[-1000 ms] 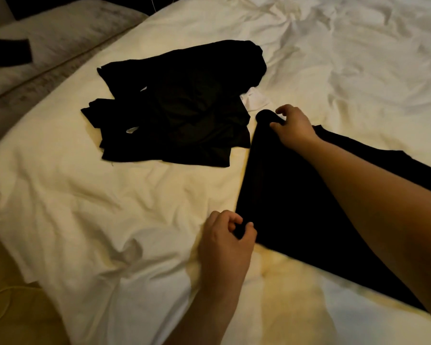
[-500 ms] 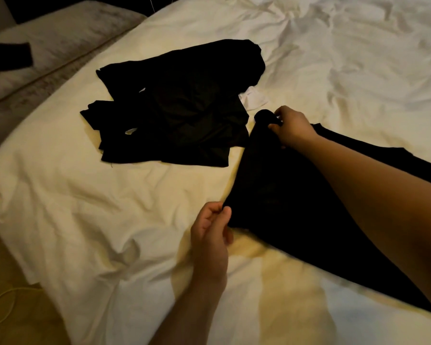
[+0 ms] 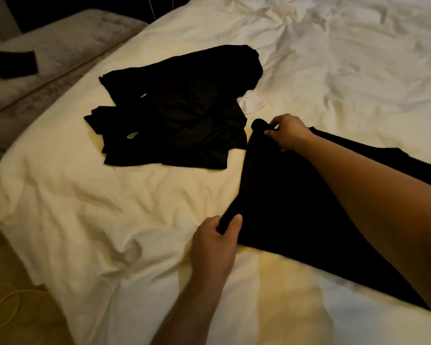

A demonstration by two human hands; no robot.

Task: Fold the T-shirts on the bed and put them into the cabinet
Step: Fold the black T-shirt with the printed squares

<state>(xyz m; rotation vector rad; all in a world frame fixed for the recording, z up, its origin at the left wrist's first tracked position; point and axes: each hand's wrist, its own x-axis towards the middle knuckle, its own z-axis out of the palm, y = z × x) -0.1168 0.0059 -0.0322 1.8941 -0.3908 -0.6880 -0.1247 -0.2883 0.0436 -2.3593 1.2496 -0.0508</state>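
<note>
Both hands pinch the near-right flat black cotton T-shirt [image 3: 296, 207], left hand [image 3: 215, 242] at its near corner, right hand [image 3: 288, 131] at its far corner, folding barely begun, while the rumpled black T-shirt pile [image 3: 179, 110] waits far left on the white bed [image 3: 85, 195].

Both hands [image 3: 213, 241] [image 3: 288, 131] pinch black T-shirt [image 3: 296, 207] edge — on bed [image 3: 97, 207].

- A grey upholstered bench [image 3: 60, 46] fills the upper left of the frame, beside the bed's edge.
- A flat dark object [image 3: 11, 64] lies on it at the far left; what it is cannot be told.
- A thin yellow cable [image 3: 6, 305] loops on the brown floor [image 3: 18, 327], lower left.
- A thin white cord [image 3: 151, 7] hangs at the top centre.
</note>
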